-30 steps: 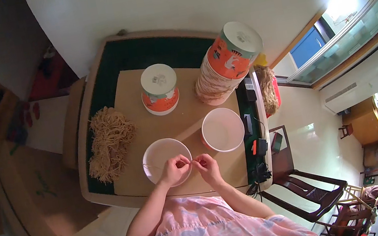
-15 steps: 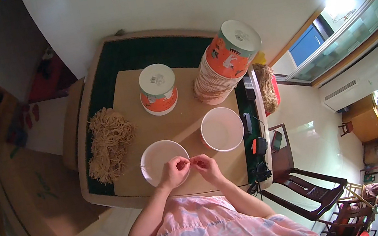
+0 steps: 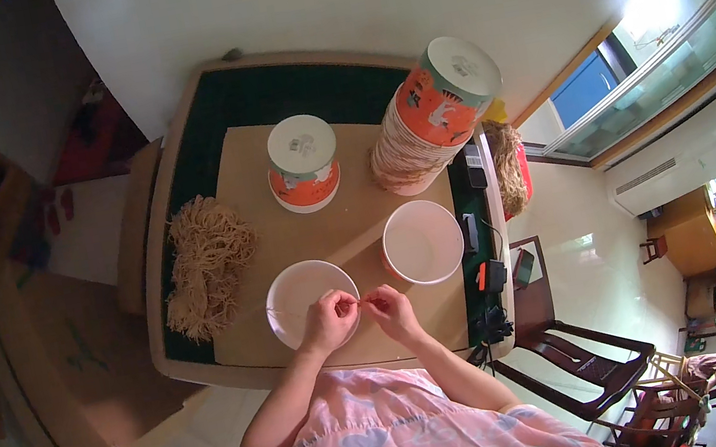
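Observation:
My left hand (image 3: pixel 327 321) is closed in a pinch over the right part of a white paper bucket (image 3: pixel 279 287) that stands mouth up near the table's front edge. A thin string (image 3: pixel 286 313) runs faintly across that bucket's mouth toward my left fingers. My right hand (image 3: pixel 392 312), also pinching, meets the left fingertips just at the bucket's right rim. The string between the fingertips is mostly hidden. A second open bucket (image 3: pixel 423 243) stands to the right, beyond my right hand. On the left lies a heap of loose tan strings (image 3: pixel 207 264).
An upside-down orange and white bucket (image 3: pixel 304 161) stands behind on a cardboard sheet (image 3: pixel 358 223). At the back right leans a tall stack of nested buckets (image 3: pixel 430 115). Black devices with cables (image 3: pixel 489 277) line the table's right edge, and a dark wooden chair (image 3: pixel 584 365) stands beyond.
The whole view has shifted slightly. My hands stay pinched together at the bucket's rim, with little visible movement.

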Demonstrator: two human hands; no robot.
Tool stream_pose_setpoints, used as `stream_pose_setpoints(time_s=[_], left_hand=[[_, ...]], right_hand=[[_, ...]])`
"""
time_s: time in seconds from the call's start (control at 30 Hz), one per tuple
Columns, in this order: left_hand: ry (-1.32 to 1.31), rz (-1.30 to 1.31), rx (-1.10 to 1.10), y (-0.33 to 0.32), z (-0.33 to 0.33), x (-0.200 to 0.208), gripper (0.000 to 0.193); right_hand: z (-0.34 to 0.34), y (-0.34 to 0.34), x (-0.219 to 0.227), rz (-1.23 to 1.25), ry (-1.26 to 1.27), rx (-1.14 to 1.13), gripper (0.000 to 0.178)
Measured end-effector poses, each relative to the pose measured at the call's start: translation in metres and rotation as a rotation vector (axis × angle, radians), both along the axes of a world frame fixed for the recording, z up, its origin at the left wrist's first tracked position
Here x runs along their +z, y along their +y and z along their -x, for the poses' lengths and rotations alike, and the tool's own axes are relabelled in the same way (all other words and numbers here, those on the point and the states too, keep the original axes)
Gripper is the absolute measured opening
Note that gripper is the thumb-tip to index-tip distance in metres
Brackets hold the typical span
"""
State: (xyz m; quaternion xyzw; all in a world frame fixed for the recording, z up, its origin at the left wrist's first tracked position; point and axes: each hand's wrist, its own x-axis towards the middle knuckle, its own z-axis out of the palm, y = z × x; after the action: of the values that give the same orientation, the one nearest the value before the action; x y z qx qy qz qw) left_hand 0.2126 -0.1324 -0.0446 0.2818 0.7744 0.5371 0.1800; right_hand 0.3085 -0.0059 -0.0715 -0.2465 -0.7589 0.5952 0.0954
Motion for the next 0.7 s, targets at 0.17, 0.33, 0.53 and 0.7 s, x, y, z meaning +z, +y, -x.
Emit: stream_pose_setpoints(time_s=[0.17,0.33,0.53,0.7], left_hand=[[0.027,0.012,0.040,0.001,-0.001,-0.005,0.007],[0.052,-0.002,0.039,0.000,-0.002,-0.006,0.005],[0.082,0.037,0.052,-0.002,-0.008,0.000,0.005],[0.195,0.056,0.088,0.000,-0.010,-0.002,0.006]], right_hand=[[0.000,0.000,0.002,0.236,-0.016,-0.013,0.009],[0.003,0.001,0.011,0.407,-0.115,-0.020,0.011],[0.002,0.001,0.011,0.556,-0.136,-0.086,0.012],[0.002,-0.006,0.021,0.577,-0.138,-0.114,0.013]])
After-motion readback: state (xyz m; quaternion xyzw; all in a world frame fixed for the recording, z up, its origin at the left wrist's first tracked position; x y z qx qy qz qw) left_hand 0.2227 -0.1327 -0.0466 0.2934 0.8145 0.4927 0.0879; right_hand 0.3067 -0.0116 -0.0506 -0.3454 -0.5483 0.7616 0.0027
